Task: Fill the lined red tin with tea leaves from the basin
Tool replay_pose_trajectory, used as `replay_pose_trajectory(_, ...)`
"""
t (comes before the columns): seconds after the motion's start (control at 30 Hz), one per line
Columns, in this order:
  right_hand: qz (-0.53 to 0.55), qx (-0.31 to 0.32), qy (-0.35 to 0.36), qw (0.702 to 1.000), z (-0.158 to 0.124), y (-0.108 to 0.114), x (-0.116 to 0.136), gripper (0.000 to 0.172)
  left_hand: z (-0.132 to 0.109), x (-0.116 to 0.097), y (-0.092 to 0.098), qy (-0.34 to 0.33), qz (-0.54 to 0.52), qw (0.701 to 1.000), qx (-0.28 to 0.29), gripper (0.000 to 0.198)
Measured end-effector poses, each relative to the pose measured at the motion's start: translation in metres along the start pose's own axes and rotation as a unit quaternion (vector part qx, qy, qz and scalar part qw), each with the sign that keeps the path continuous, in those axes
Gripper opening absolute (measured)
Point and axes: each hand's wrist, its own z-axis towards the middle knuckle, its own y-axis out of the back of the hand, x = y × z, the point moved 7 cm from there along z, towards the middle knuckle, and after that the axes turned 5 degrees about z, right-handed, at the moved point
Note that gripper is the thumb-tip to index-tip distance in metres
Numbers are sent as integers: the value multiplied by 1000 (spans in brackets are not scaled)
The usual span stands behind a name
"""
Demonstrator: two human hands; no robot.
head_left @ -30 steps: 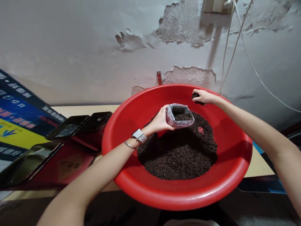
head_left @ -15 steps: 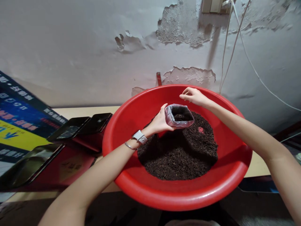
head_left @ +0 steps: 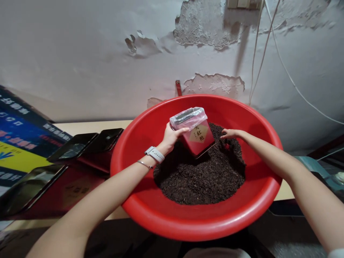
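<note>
My left hand is wrapped round the side of a red tea tin with a label of dark characters. A clear plastic bag lines the tin and folds over its rim; the tin tilts above the dark loose tea leaves. What lies inside the tin is hidden from this angle. To the right of the tin, my right hand is at the surface of the leaves, fingers stretched out and slightly bent, with nothing visible in them. The leaves lie heaped in a wide red plastic basin.
Left of the basin stand several open tins, including a red tin and a dark-rimmed tin. A printed board leans behind them. White cables hang down the peeling wall at the back.
My left hand has tipped the tin, so its labelled side now faces me and its opening points away. My right hand has come down from above the basin to the tea leaves.
</note>
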Motion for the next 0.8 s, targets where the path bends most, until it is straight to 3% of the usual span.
replay_pose_trajectory(0.07, -14, -10, 21, 1000, 9, -15, 7, 68, 0, -5, 2, -17, -19, 1000, -15, 91)
replay_pose_trajectory(0.17, -35, 5, 62, 997, 15, -43, 22, 74, -3, -14, 4, -46, 13, 998, -31, 99)
replay_pose_trajectory(0.27, -48, 34, 97, 994, 13, -69, 33, 81, -8, -18, 3, -53, 73, 996, -20, 100)
replay_pose_trajectory(0.37, -44, 37, 114, 992, 9, -81, 36, 89, -12, -19, -2, -70, 126, 990, 9, 103)
replay_pose_trajectory(0.6, -88, 80, 5, 993, 1, -96, 27, 113, -9, -10, -13, -63, 116, 988, 78, 102)
replay_pose_trajectory(0.7, -74, 81, -14, 994, -2, -101, 26, 108, -8, -13, -16, -88, 116, 983, 110, 99)
replay_pose_trajectory(0.8, -6, 43, 33, 999, -1, -98, 29, 86, -9, -16, -18, -101, 124, 979, 130, 103)
